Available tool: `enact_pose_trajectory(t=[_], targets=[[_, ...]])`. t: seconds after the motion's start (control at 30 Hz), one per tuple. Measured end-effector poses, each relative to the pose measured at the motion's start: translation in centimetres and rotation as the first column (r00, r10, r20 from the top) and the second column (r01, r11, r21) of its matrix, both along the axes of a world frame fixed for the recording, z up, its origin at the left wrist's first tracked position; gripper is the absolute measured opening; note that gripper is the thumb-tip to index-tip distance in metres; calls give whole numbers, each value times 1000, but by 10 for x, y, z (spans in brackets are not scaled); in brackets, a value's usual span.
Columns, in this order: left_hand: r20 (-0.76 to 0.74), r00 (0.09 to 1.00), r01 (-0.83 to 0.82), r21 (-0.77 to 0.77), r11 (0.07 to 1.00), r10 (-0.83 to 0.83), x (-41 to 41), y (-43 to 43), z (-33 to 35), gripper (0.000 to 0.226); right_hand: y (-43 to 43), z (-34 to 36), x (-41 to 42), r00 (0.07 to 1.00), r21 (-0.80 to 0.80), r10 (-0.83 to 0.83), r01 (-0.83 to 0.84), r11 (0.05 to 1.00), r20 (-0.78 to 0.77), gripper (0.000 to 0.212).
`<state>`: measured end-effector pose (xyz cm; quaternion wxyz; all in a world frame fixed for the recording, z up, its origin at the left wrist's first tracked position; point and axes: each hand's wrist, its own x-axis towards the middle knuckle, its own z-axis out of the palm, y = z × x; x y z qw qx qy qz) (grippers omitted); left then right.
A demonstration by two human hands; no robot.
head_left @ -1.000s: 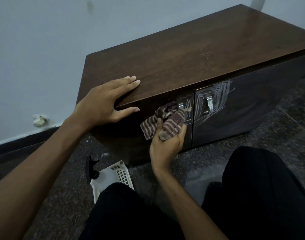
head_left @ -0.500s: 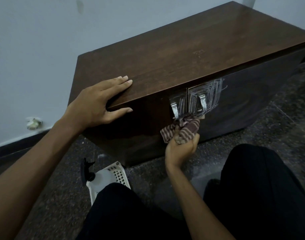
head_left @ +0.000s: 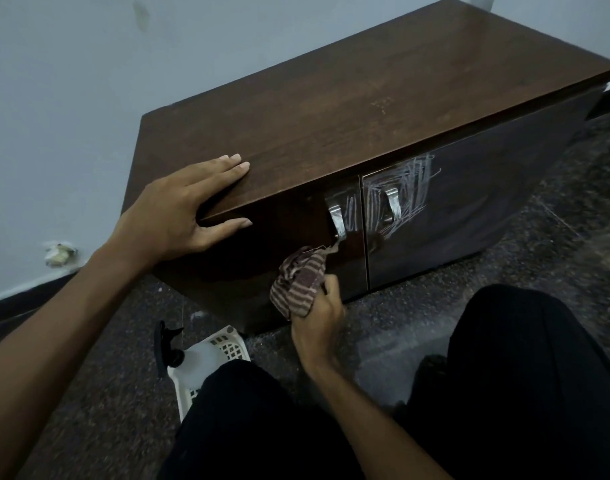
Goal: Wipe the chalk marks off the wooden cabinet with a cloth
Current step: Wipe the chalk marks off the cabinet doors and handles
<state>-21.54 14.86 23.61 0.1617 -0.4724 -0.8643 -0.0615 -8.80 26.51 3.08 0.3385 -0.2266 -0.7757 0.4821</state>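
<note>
A low dark wooden cabinet (head_left: pixel 348 98) stands against the wall, with two front doors and metal handles. White chalk marks (head_left: pixel 409 195) cover the right door around its handle, and a few strokes (head_left: pixel 350 213) sit beside the left door's handle. My right hand (head_left: pixel 317 317) grips a bunched striped cloth (head_left: pixel 300 282) against the lower part of the left door, below its handle. My left hand (head_left: pixel 185 209) lies flat on the cabinet's top left front corner, fingers on top, thumb under the edge.
A white plastic basket (head_left: pixel 224 344) holding a spray bottle with a black trigger (head_left: pixel 165 344) sits on the speckled dark floor by my left knee. My knees in black trousers fill the bottom. A pale wall runs behind the cabinet.
My right hand has carried the cloth down the left door, from handle height to below the handle, then slightly left. My left hand stays on the cabinet's corner.
</note>
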Motion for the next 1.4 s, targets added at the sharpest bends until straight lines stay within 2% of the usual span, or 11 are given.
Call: enact_pose_trajectory(t=[0.2, 0.4, 0.53, 0.63, 0.73, 0.8, 0.9, 1.0, 1.1, 1.23, 1.4], targets=[[0, 1000, -12, 7, 1000, 12, 4, 1, 2, 69, 36, -1, -6, 962, -475, -269, 255, 842, 39, 21], [5, 1000, -13, 6, 1000, 13, 3, 0, 1, 69, 23, 11, -15, 921, -489, -385, 366, 792, 67, 31], [-4, 1000, -9, -2, 1000, 9, 1, 0, 0, 69, -2, 12, -10, 965, -469, -252, 256, 845, 73, 44], [-13, 1000, -1, 8, 1000, 1, 1, -2, -1, 68, -31, -1, -5, 1000, -295, 2, 1, 955, 9, 14], [-9, 1000, -8, 12, 1000, 9, 2, -1, -1, 68, -37, -4, -8, 963, 171, 256, -239, 956, -83, 15], [-7, 1000, -7, 12, 1000, 7, 2, -1, 0, 68, -27, -4, -15, 935, 475, 328, -229, 849, -136, 38], [-4, 1000, -7, 18, 1000, 7, 2, -1, -1, 68, -2, -8, -17, 959, 566, 217, -78, 821, -182, 46], [-13, 1000, -14, 18, 1000, 14, 1, -2, -1, 68, 21, -23, -6, 989, 441, 35, 33, 897, -147, 49], [-14, 1000, -12, 9, 1000, 12, 1, -3, -1, 68, 36, -22, -2, 981, 80, -179, 184, 980, -73, 63], [-15, 1000, -4, 12, 1000, 4, 0, -3, -2, 68, 33, -13, -11, 931, -260, -365, 356, 898, 17, 10], [-16, 1000, -1, 12, 1000, 1, -1, -3, -2, 68, 0, -25, -18, 951, -213, -232, 275, 938, 207, 64]])
